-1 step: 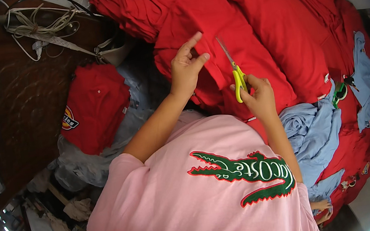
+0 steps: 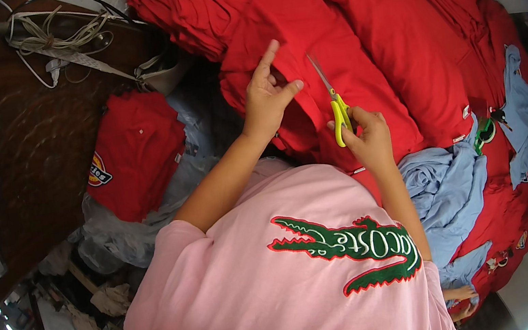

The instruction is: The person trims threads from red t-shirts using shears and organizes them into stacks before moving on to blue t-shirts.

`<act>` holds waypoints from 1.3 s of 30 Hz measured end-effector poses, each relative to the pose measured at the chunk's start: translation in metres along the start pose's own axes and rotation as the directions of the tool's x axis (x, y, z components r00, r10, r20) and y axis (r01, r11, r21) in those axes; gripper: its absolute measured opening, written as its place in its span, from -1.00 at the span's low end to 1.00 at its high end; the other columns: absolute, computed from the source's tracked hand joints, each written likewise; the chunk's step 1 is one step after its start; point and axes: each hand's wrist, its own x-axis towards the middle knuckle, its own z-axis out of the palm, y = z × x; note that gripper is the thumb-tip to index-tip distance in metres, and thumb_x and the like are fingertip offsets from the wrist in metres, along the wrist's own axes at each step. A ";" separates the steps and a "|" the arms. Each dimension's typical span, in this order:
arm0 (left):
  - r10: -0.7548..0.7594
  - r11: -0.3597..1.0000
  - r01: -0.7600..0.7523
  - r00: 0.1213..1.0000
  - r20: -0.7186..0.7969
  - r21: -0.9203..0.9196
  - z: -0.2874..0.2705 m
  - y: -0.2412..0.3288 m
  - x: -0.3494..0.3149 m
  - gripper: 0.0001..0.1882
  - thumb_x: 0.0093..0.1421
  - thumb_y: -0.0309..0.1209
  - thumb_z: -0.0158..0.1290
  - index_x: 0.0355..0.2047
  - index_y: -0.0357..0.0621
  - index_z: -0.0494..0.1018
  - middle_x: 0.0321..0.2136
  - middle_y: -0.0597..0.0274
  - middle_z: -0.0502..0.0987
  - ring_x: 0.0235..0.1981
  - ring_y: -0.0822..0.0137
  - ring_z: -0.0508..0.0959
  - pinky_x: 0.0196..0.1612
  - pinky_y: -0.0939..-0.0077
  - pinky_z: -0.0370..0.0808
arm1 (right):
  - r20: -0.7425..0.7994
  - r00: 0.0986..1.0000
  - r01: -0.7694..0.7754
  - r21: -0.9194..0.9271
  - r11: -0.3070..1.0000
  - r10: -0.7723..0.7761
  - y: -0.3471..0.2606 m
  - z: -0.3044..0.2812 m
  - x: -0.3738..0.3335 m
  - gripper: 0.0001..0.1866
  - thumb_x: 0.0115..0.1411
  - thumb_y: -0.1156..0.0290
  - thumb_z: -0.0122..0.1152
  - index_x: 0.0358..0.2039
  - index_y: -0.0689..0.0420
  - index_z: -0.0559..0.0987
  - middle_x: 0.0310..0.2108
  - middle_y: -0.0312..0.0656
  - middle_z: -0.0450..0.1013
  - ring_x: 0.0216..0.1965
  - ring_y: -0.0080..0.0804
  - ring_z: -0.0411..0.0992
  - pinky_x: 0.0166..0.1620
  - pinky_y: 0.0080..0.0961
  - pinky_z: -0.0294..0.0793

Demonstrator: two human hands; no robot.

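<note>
Beside us we see a folded red cap-like garment (image 2: 134, 154), tangled white cords (image 2: 55, 42) on the dark bench (image 2: 21, 155), and crumpled light-blue cloth (image 2: 447, 188).

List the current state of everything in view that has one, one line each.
Left hand: pressed flat on the red fabric, fingers spread.
Right hand: closed around the scissor handles.
Yellow-handled metal scissors: held, blades pointing away over the fabric, nearly closed.
Red fabric garment under the hands: laid out, folded edge pinned by the left hand.
Folded red garment with a round patch: lying apart at left.
Light blue cloth: crumpled.
White cords: tangled.
</note>
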 end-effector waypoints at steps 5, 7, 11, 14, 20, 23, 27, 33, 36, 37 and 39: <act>0.199 0.980 -0.199 0.978 -0.057 -0.003 0.022 0.023 -0.001 -0.17 0.22 -0.75 0.23 0.47 -0.23 0.20 0.32 0.11 0.40 0.23 0.36 0.47 0.32 0.43 0.42 | 0.020 1.000 0.004 -0.033 0.999 -0.003 -0.004 0.002 0.008 -0.66 0.11 0.16 0.52 -0.37 0.15 0.63 -0.63 -0.21 0.44 -0.54 -0.23 0.37 -0.23 -0.28 0.26; 0.275 0.888 -0.255 0.961 0.002 0.383 -0.016 -0.001 0.010 -0.15 0.22 -0.76 0.21 0.49 -0.16 0.18 0.27 0.14 0.43 0.18 0.39 0.50 0.27 0.44 0.47 | 0.015 1.000 0.016 -0.057 0.998 -0.015 -0.012 0.002 0.013 -0.64 0.11 0.12 0.53 -0.38 0.15 0.63 -0.64 -0.21 0.44 -0.54 -0.22 0.37 -0.23 -0.27 0.25; 0.097 0.988 -0.090 0.994 -0.048 0.127 -0.023 0.018 0.017 -0.11 0.19 -0.79 0.22 0.49 -0.11 0.16 0.29 0.13 0.38 0.22 0.36 0.48 0.27 0.40 0.50 | 0.022 0.999 0.040 -0.092 0.995 -0.038 -0.013 0.002 0.019 -0.63 0.11 0.11 0.54 -0.39 0.15 0.62 -0.64 -0.20 0.43 -0.54 -0.21 0.36 -0.24 -0.26 0.25; 0.223 0.974 -0.218 0.970 -0.102 0.057 -0.004 0.035 0.016 -0.10 0.18 -0.79 0.23 0.48 -0.15 0.13 0.27 0.13 0.39 0.22 0.35 0.49 0.29 0.41 0.49 | 0.032 0.997 0.069 -0.084 0.994 -0.066 -0.019 0.003 0.025 -0.64 0.11 0.13 0.53 -0.41 0.16 0.61 -0.63 -0.19 0.44 -0.54 -0.19 0.35 -0.23 -0.25 0.26; 0.207 0.975 -0.201 0.977 -0.052 0.094 -0.007 0.047 0.014 -0.07 0.18 -0.77 0.24 0.50 -0.19 0.07 0.24 0.15 0.43 0.23 0.35 0.49 0.30 0.41 0.48 | 0.034 0.991 0.133 -0.097 0.986 -0.130 -0.024 0.007 0.032 -0.67 0.09 0.18 0.52 -0.44 0.15 0.59 -0.62 -0.17 0.42 -0.53 -0.17 0.34 -0.23 -0.23 0.27; 0.209 0.960 -0.190 0.975 -0.074 0.204 -0.027 0.038 0.019 -0.09 0.20 -0.76 0.22 0.50 -0.19 0.06 0.23 0.14 0.44 0.22 0.34 0.50 0.29 0.42 0.48 | 0.007 0.986 0.168 -0.089 0.982 -0.168 -0.023 0.011 0.033 -0.66 0.08 0.17 0.52 -0.47 0.14 0.56 -0.64 -0.17 0.39 -0.52 -0.17 0.34 -0.23 -0.22 0.27; 0.206 0.974 -0.196 0.974 -0.091 0.111 -0.020 0.048 0.022 -0.08 0.22 -0.76 0.20 0.52 -0.17 0.04 0.26 0.11 0.42 0.21 0.34 0.50 0.28 0.42 0.49 | -0.002 0.983 0.181 -0.096 0.979 -0.182 -0.022 0.013 0.036 -0.60 0.08 0.13 0.53 -0.53 0.13 0.51 -0.66 -0.18 0.36 -0.55 -0.16 0.33 -0.25 -0.22 0.26; 0.187 0.979 -0.185 0.982 -0.017 0.086 -0.014 0.052 0.020 0.16 0.14 -0.84 0.21 0.59 0.02 -0.18 0.38 0.12 0.26 0.21 0.34 0.50 0.27 0.37 0.53 | 0.055 0.985 0.170 -0.151 0.974 -0.163 -0.022 0.013 0.035 -0.70 0.07 0.26 0.54 -0.36 0.19 0.62 -0.58 -0.20 0.47 -0.51 -0.21 0.38 -0.20 -0.27 0.32; 0.166 0.983 -0.167 0.986 0.013 0.080 -0.015 0.052 0.020 0.17 0.13 -0.84 0.22 0.59 0.01 -0.19 0.39 0.12 0.24 0.21 0.36 0.50 0.28 0.37 0.53 | 0.008 0.978 0.209 -0.127 0.970 -0.210 -0.024 0.015 0.037 -0.64 0.09 0.17 0.53 -0.46 0.15 0.55 -0.63 -0.19 0.42 -0.54 -0.19 0.37 -0.25 -0.26 0.28; 0.160 0.984 -0.162 0.987 0.020 0.077 -0.016 0.052 0.020 0.16 0.13 -0.84 0.22 0.59 0.00 -0.19 0.40 0.12 0.24 0.21 0.37 0.50 0.28 0.37 0.53 | -0.015 0.973 0.225 -0.117 0.967 -0.228 -0.024 0.015 0.038 -0.60 0.10 0.12 0.52 -0.51 0.13 0.51 -0.66 -0.19 0.39 -0.55 -0.17 0.36 -0.27 -0.25 0.27; 0.195 0.975 -0.195 0.981 0.011 0.105 -0.019 0.051 0.022 0.08 0.15 -0.80 0.22 0.57 -0.04 -0.09 0.33 0.13 0.31 0.14 0.40 0.53 0.24 0.42 0.55 | 0.005 0.986 0.167 -0.097 0.981 -0.167 -0.022 0.018 0.037 -0.59 0.04 0.12 0.57 -0.39 0.13 0.55 -0.58 -0.15 0.45 -0.48 -0.13 0.43 -0.22 -0.22 0.33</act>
